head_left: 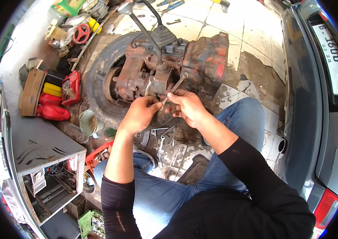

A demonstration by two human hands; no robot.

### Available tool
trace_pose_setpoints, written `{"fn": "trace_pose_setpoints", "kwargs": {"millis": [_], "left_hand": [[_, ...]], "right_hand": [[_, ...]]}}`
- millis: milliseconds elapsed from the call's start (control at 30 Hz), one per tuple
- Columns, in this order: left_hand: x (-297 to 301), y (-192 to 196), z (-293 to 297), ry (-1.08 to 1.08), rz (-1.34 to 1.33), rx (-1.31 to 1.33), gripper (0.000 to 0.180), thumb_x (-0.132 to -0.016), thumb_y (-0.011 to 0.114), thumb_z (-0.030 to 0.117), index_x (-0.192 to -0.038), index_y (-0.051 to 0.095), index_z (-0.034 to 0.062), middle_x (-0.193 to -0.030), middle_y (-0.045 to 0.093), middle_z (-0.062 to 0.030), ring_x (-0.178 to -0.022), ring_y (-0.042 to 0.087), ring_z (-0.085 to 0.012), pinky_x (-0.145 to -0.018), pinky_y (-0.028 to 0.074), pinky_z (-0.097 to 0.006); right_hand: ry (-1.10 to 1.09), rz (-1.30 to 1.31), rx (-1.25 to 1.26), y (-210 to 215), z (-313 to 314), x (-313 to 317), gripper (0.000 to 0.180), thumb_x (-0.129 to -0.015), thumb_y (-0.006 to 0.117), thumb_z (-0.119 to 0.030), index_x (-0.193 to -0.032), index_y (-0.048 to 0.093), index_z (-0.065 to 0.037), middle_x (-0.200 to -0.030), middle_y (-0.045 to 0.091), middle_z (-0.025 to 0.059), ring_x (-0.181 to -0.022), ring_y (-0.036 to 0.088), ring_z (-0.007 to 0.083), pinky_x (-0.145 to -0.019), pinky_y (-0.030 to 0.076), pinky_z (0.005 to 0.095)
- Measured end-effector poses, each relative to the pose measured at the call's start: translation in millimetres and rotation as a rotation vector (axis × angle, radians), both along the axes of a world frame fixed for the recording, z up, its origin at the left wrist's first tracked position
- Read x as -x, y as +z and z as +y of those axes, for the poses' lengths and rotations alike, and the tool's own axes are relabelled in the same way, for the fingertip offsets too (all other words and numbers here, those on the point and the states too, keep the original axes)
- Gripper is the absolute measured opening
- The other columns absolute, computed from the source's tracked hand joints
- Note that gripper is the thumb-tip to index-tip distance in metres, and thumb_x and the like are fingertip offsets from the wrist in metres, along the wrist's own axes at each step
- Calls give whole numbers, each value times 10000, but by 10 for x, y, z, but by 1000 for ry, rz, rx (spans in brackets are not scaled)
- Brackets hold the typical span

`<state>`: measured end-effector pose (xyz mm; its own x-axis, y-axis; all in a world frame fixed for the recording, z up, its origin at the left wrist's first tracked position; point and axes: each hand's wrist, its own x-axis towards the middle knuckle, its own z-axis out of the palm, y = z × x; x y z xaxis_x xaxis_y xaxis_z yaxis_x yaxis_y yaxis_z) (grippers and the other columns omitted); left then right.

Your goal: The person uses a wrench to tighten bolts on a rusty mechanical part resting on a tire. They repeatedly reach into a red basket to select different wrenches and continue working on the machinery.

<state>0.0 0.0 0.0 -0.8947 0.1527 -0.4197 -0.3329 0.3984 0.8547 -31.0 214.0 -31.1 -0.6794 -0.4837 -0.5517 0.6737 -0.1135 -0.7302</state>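
Note:
Just in front of a rusty, greasy gearbox (212, 59), my two hands come close together. My left hand (138, 115) is closed round a silver combination wrench (149, 86), whose ring end points up at the gearbox. Between the fingers of my right hand (192, 108) is a second, duller wrench (179, 83), slanting up and to the right. Its lower end runs down to my left fingertips, and I cannot tell whether they touch it. Two bent shift levers (149, 36) rise from the gearbox, which rests on a tyre (95, 85).
More wrenches (161, 145) lie on the dirty tiles between my knees, near a red crate (93, 158). A metal cabinet (43, 145), a pale plastic basket (89, 121) and a red tool case (71, 88) stand left. A grey car (306, 103) stands close at right.

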Motion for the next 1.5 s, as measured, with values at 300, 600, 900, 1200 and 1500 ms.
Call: {"fn": "trace_pose_setpoints", "kwargs": {"millis": [300,600,900,1200,1500], "left_hand": [[54,139,-337,-143,-180,150,333,-946,674,244,-1028,719,-75,-783,662,-73,-731,569,-177,-711,469,-343],[85,280,-523,270,-96,251,502,-1006,605,453,-998,764,-24,-815,661,-24,-795,552,-115,-756,442,-276],[17,417,-666,254,-112,249,490,-1003,604,436,-968,753,-30,-879,715,-96,-862,588,-152,-844,464,-301],[-45,469,-837,213,-71,277,539,-991,603,493,-990,758,-23,-854,656,-78,-866,557,-153,-837,439,-300],[-16,365,-831,202,-59,304,540,-990,599,491,-1003,757,-25,-886,688,-118,-910,583,-172,-895,447,-316]], "right_hand": [[601,1101,-807,-189,6,-252,324,-973,621,-337,-1162,609,-74,-1201,670,147,-1216,601,360,-1074,346,698],[55,686,-1124,-668,140,445,246,-931,528,-141,-982,707,20,-966,702,308,-955,691,463,-856,551,541],[406,719,-1253,-521,-64,1431,322,-853,586,-174,-993,722,82,-1113,685,315,-1114,663,413,-968,534,467],[683,362,-1032,-79,-569,1923,192,-875,402,-31,-690,443,-61,-584,418,34,-468,335,157,-454,312,366],[482,204,-905,-122,-498,2129,149,-884,374,-51,-751,435,-73,-651,416,15,-496,341,132,-473,317,299]]}}
